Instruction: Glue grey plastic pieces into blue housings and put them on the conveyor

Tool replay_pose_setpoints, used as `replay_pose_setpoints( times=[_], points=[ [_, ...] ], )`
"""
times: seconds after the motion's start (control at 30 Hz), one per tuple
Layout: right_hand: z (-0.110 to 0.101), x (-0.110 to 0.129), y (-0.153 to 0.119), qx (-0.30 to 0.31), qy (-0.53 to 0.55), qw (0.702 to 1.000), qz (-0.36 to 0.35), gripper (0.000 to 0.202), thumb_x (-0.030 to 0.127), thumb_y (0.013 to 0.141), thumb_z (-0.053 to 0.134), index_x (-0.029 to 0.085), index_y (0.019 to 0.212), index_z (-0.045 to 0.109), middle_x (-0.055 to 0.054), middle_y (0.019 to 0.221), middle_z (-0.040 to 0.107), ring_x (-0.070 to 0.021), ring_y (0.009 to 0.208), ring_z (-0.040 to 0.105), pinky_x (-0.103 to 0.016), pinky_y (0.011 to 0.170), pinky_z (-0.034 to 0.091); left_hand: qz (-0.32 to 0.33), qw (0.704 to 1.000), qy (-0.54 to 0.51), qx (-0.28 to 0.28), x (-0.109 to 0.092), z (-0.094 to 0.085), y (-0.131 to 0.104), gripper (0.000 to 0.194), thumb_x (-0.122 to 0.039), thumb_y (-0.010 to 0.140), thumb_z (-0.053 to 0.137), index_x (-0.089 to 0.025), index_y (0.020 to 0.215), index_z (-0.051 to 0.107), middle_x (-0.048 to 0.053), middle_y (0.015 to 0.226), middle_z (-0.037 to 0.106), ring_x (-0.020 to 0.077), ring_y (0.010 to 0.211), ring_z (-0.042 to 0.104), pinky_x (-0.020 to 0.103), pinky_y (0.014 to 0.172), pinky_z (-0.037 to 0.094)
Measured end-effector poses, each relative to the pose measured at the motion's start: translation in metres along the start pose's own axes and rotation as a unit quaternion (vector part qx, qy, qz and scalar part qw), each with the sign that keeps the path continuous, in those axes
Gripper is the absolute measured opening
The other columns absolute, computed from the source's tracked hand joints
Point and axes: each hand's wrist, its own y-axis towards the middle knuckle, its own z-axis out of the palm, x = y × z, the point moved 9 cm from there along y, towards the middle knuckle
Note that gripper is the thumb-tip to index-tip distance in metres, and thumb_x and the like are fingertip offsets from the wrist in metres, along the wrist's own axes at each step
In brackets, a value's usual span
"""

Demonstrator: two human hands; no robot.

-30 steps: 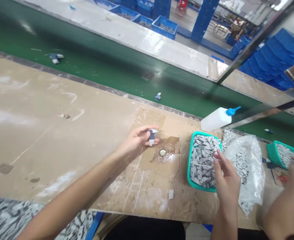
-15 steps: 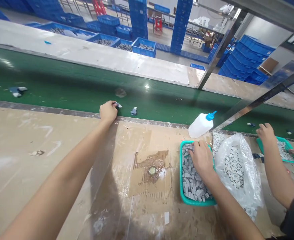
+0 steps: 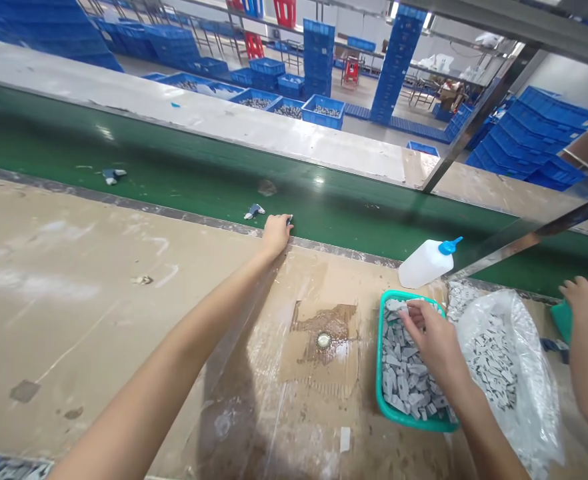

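Observation:
My left hand reaches to the near edge of the green belt, fingers closed round a small blue-and-white plastic piece mostly hidden by them. Just left of it on the belt lies a similar blue-and-white piece. Above the far end of a teal basket, my right hand pinches a small grey plastic part between thumb and fingers. Loose grey parts fill the basket.
A white squeeze bottle with a blue nozzle stands behind the basket. Right of it sits a clear bag of small parts. A co-worker's hand is at far right. A metal post rises beyond the belt.
My left hand has let go of one blue-and-white piece and moved right to the other one. My right hand's fingers have come up with a grey part. The view has swung left.

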Motion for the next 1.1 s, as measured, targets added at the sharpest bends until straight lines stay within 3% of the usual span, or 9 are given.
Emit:
replay_pose_setpoints(
  times=[0.13, 0.27, 0.37, 0.47, 0.67, 0.77, 0.87, 0.97, 1.1],
  points=[
    [-0.001, 0.011, -0.034, 0.022, 0.275, 0.952, 0.13, 0.043, 0.05, 0.087, 0.065, 0.021, 0.119, 0.066, -0.007, 0.095, 0.075, -0.0206, 0.078, 0.074, -0.038, 0.077, 0.063, -0.022, 0.997, -0.078, -0.003, -0.006, -0.006, -0.012, 0.041, -0.011, 0.073, 0.071, -0.009, 0.114, 0.066, 0.016, 0.114, 0.071, 0.0267, 0.108, 0.065, 0.037, 0.099, 0.048],
    [0.021, 0.043, -0.059, 0.034, 0.402, 0.899, 0.169, 0.028, 0.041, 0.083, 0.072, 0.021, 0.103, 0.074, -0.008, 0.1, 0.075, -0.0216, 0.087, 0.074, -0.036, 0.08, 0.063, -0.067, 0.964, -0.251, 0.056, -0.017, 0.0, -0.053, 0.041, -0.025, 0.066, 0.082, -0.01, 0.102, 0.07, 0.012, 0.098, 0.073, 0.0231, 0.092, 0.069, 0.034, 0.086, 0.054],
    [0.04, 0.064, -0.067, 0.001, 0.346, 0.926, 0.151, 0.021, 0.036, 0.084, 0.07, 0.021, 0.096, 0.076, -0.008, 0.099, 0.073, -0.0208, 0.09, 0.071, -0.034, 0.079, 0.061, -0.139, 0.867, -0.465, 0.113, -0.026, 0.01, -0.102, 0.039, -0.017, 0.062, 0.084, -0.011, 0.098, 0.071, 0.008, 0.095, 0.073, 0.0176, 0.09, 0.068, 0.029, 0.089, 0.053],
    [0.064, 0.075, -0.07, -0.02, 0.264, 0.953, 0.148, 0.022, 0.034, 0.087, 0.065, 0.02, 0.099, 0.076, -0.007, 0.092, 0.074, -0.0178, 0.079, 0.068, -0.032, 0.074, 0.058, -0.195, 0.771, -0.593, 0.128, -0.032, 0.012, -0.149, 0.048, -0.002, 0.063, 0.078, -0.016, 0.107, 0.068, 0.004, 0.101, 0.071, 0.0119, 0.09, 0.069, 0.022, 0.086, 0.053],
    [0.115, 0.063, -0.076, 0.008, 0.346, 0.911, 0.223, 0.025, 0.036, 0.081, 0.07, 0.015, 0.095, 0.072, -0.01, 0.096, 0.077, -0.0221, 0.088, 0.073, -0.035, 0.083, 0.06, -0.274, 0.67, -0.678, 0.129, -0.023, 0.015, -0.196, 0.041, 0.006, 0.067, 0.066, -0.016, 0.102, 0.061, 0.001, 0.085, 0.07, 0.0174, 0.09, 0.073, 0.036, 0.1, 0.053],
    [0.119, 0.061, -0.075, 0.023, 0.356, 0.908, 0.218, 0.033, 0.038, 0.083, 0.069, 0.014, 0.106, 0.07, -0.012, 0.105, 0.076, -0.0232, 0.096, 0.073, -0.036, 0.088, 0.059, -0.267, 0.638, -0.709, 0.137, -0.02, 0.012, -0.198, 0.035, 0.005, 0.071, 0.062, -0.014, 0.101, 0.061, 0.003, 0.084, 0.072, 0.0201, 0.088, 0.074, 0.042, 0.104, 0.051],
    [0.106, 0.069, -0.069, 0.004, 0.254, 0.958, 0.136, 0.034, 0.037, 0.091, 0.062, 0.018, 0.118, 0.07, -0.011, 0.113, 0.074, -0.0214, 0.101, 0.07, -0.037, 0.092, 0.057, -0.256, 0.628, -0.721, 0.142, -0.018, 0.007, -0.196, 0.026, 0.004, 0.076, 0.059, -0.013, 0.096, 0.062, 0.007, 0.09, 0.074, 0.0208, 0.09, 0.074, 0.042, 0.105, 0.05],
    [0.097, 0.082, -0.066, -0.009, 0.145, 0.989, 0.04, 0.027, 0.032, 0.095, 0.058, 0.02, 0.114, 0.074, -0.008, 0.103, 0.074, -0.0186, 0.096, 0.069, -0.035, 0.09, 0.054, -0.253, 0.618, -0.731, 0.143, -0.016, 0.006, -0.196, 0.023, 0.003, 0.08, 0.058, -0.012, 0.097, 0.064, 0.007, 0.091, 0.074, 0.02, 0.093, 0.074, 0.042, 0.105, 0.05],
    [0.095, 0.091, -0.068, -0.025, 0.082, 0.996, -0.025, 0.026, 0.03, 0.096, 0.058, 0.02, 0.113, 0.075, -0.007, 0.096, 0.073, -0.0161, 0.088, 0.069, -0.031, 0.083, 0.055, -0.237, 0.608, -0.74, 0.161, -0.017, 0.009, -0.197, 0.033, -0.001, 0.081, 0.064, -0.017, 0.11, 0.068, 0.002, 0.091, 0.073, 0.0158, 0.088, 0.073, 0.038, 0.099, 0.054]
  ],
)
